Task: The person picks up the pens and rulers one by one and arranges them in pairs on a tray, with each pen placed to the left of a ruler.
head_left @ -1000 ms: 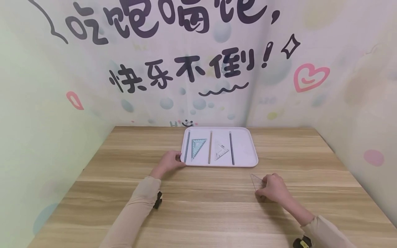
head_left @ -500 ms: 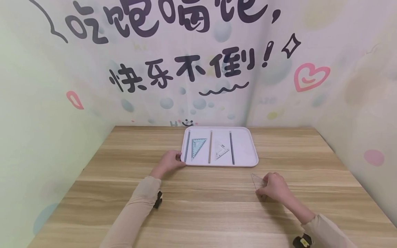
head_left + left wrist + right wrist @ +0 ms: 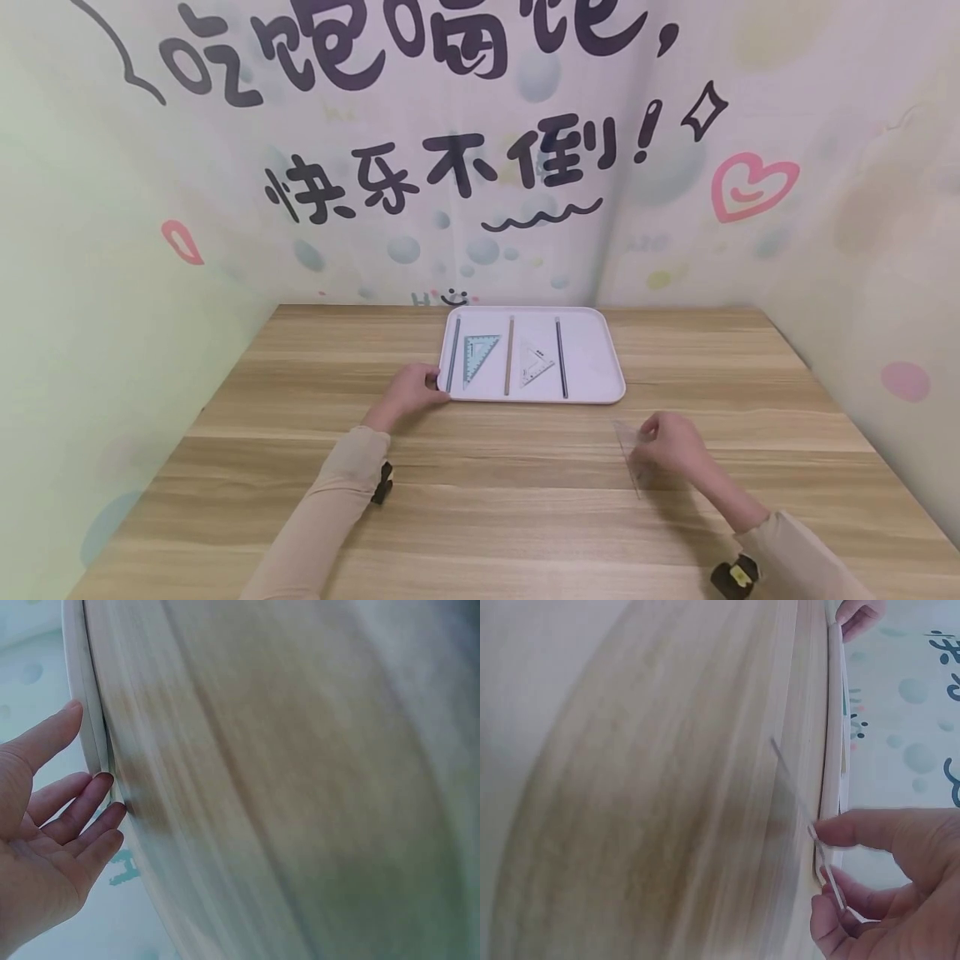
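Note:
At the front left corner of a white tray (image 3: 595, 354), my left hand (image 3: 408, 392) holds the edge. In the left wrist view the thumb (image 3: 60, 731) lies along the tray's rim, with the fingertips gathered at the corner. My right hand (image 3: 672, 443) pinches a clear set square (image 3: 801, 799) between thumb and fingers, in front of the tray's right end. Seen nearly edge-on in the right wrist view, this set square is tilted over the table. On the tray lie a blue set square (image 3: 472, 360) and a second clear set square (image 3: 542, 372).
Three thin pencil-like sticks divide the tray: a grey-blue stick (image 3: 453, 354), a brown stick (image 3: 509, 357) and a dark stick (image 3: 561, 358). Beneath everything is a wood-grain table (image 3: 480, 508). A printed wall (image 3: 360, 258) stands directly behind the tray.
The right hand has risen slightly and shifted a little right, turning the clear set square so more of its long edge shows. The left hand and tray stay in place.

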The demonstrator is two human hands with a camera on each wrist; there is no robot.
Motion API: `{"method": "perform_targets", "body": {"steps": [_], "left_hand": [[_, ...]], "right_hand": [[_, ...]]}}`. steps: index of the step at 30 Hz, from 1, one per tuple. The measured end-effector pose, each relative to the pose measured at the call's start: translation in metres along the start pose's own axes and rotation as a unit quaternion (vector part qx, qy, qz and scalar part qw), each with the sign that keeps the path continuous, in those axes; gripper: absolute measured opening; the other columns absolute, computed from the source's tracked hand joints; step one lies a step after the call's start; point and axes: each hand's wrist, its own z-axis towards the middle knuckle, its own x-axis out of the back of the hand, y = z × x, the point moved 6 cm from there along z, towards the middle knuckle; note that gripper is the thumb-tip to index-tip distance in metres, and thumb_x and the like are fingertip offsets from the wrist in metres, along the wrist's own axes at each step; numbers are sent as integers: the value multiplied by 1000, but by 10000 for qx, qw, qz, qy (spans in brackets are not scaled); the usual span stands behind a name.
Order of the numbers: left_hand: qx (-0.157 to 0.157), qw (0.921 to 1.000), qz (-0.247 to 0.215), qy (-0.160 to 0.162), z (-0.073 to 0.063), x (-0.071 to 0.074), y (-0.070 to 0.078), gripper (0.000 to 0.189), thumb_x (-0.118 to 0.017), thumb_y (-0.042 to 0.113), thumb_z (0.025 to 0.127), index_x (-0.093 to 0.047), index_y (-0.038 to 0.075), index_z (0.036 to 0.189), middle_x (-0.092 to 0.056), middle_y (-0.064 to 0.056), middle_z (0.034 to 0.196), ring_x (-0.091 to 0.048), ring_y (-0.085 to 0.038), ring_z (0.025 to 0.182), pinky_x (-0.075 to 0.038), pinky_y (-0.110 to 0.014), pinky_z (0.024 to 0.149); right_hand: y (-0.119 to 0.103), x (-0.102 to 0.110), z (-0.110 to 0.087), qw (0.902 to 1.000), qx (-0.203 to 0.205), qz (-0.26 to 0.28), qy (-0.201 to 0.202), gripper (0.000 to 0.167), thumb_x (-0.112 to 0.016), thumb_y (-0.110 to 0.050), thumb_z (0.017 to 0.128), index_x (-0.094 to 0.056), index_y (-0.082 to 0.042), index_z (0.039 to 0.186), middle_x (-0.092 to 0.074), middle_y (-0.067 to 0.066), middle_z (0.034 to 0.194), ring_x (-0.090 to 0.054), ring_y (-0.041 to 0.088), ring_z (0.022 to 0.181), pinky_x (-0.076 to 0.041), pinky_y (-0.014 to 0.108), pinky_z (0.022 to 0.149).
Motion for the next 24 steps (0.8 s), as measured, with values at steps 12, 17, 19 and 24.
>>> {"method": "perform_targets", "body": {"steps": [12,17,19,24], "left_hand": [[-6,10000,89,-13,0,0,1,26,-75,15,72,-67,4,94,-60,-3,80,-47,-16,74,-40,-32,72],[-15,10000,85,-21,-1,1,2,26,-74,15,73,-67,3,95,-60,-4,82,-47,-17,74,-40,-33,72],[18,10000,69,-36,-1,1,2,28,-74,15,73,-66,2,96,-61,-5,83,-47,-17,75,-40,-33,73],[25,10000,54,-57,-2,1,3,29,-74,14,73,-66,2,98,-61,-6,87,-48,-17,77,-41,-34,75]], "right_hand": [[8,4,0,9977,-239,532,-332,17,-68,-9,70,-64,5,78,-62,6,73,-53,16,67,-43,30,60],[14,5,0,9925,-478,965,-582,16,-61,-9,78,-64,7,81,-59,3,72,-48,15,67,-40,29,59],[17,4,0,9892,-571,1173,-668,17,-59,-8,80,-64,8,82,-56,1,71,-47,14,66,-40,28,58],[21,1,0,9810,-704,1599,-848,18,-59,-7,82,-63,11,84,-54,-1,70,-48,12,66,-45,26,58]]}}
